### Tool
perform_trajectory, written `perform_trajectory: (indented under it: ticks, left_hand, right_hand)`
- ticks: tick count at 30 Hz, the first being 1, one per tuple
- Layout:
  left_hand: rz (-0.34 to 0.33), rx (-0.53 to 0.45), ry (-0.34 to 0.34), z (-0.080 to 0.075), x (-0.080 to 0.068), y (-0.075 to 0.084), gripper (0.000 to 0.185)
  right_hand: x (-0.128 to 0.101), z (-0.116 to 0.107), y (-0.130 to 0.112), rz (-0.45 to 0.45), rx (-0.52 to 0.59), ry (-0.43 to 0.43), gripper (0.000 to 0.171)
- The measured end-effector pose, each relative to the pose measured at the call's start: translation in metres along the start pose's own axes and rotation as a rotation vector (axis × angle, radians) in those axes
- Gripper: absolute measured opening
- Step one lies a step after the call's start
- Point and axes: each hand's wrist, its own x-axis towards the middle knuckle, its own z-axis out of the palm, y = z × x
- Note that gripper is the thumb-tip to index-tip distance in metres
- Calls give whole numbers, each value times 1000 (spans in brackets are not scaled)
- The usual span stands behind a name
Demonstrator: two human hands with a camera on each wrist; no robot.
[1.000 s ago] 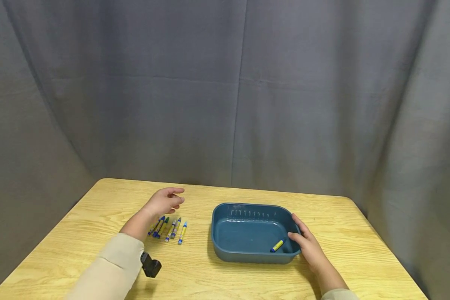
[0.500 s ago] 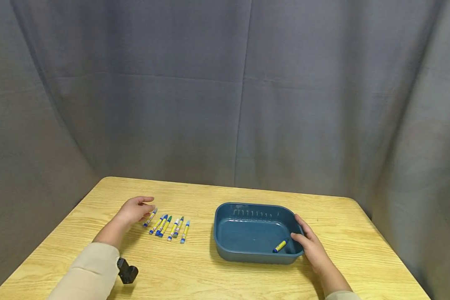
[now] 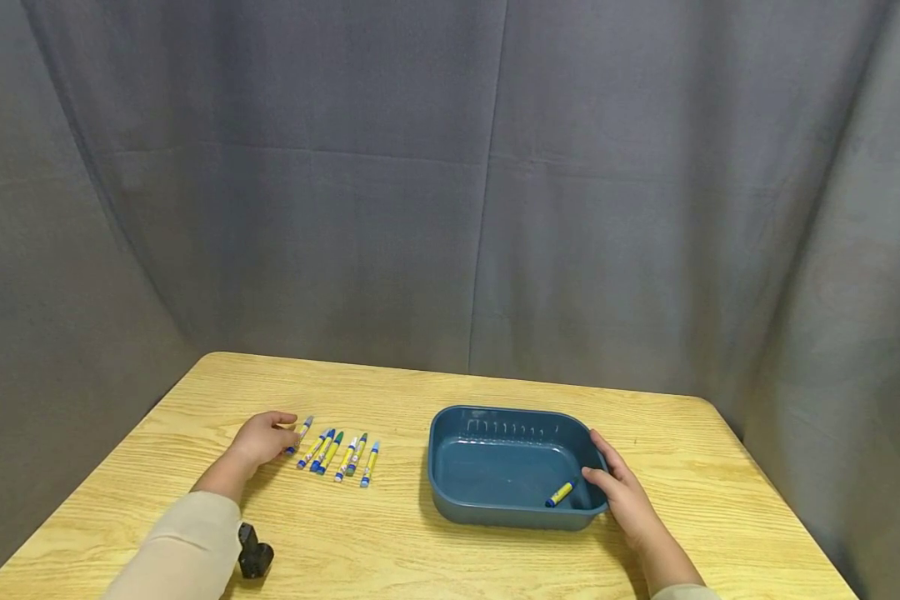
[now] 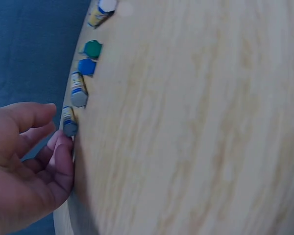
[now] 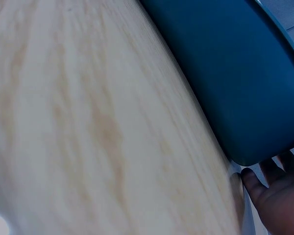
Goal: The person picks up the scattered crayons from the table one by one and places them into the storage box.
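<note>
Several crayons in yellow-and-blue wrappers lie on the left half of the table. My left hand (image 3: 262,437) is at the leftmost crayon (image 3: 304,431), thumb and fingers parted around its near part. In the left wrist view, the lower fingertips are right at the end of that crayon (image 4: 69,122), while another finger stretches out above. A green crayon (image 3: 332,454) lies farther right in the row. My right hand (image 3: 626,498) grips the right end of a dark blue plastic tub (image 3: 517,516), thumb over the rim and fingers outside. Inside the tub lies one crayon (image 3: 561,493).
The wooden table (image 3: 390,558) has a rounded back edge, with a grey curtain (image 3: 450,208) hanging behind it. A black camera mount (image 3: 255,554) sits on my left wrist, low over the tabletop.
My left hand has moved left and down from above the crayons to the leftmost one, uncovering the row. The right hand keeps its grip on the tub.
</note>
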Motion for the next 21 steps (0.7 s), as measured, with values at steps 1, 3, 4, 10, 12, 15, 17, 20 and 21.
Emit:
perform_trajectory:
  ticks: [1, 3, 4, 10, 12, 15, 17, 20, 21]
  left_hand:
    - [6, 25, 5, 1, 1, -1, 50]
    - [14, 75, 17, 3, 2, -1, 51]
    - [20, 98, 21, 4, 1, -1, 51]
    - [42, 178, 34, 8, 1, 4, 46]
    - [42, 200, 36, 8, 1, 5, 44]
    - [40, 215, 33, 9, 1, 5, 43]
    - [41, 220, 31, 8, 1, 6, 42]
    - [43, 213, 25, 8, -1, 8, 42]
    - [44, 211, 24, 7, -2, 8, 42]
  right_hand:
    - [0, 0, 0, 1, 1, 1, 69]
    - [-1, 0, 0, 3, 3, 1, 69]
    - [-1, 0, -1, 4, 3, 3, 69]
    - [-2, 1, -2, 9, 11, 2, 68]
    - [-2, 1, -2, 10, 9, 1, 68]
    - [-2, 1, -3, 11, 1, 4, 68]
    - [-2, 1, -3, 11, 0, 6, 68]
    - [-3, 1, -3, 13, 1, 8, 68]
    - [-3, 1, -2, 15, 0, 8, 68]
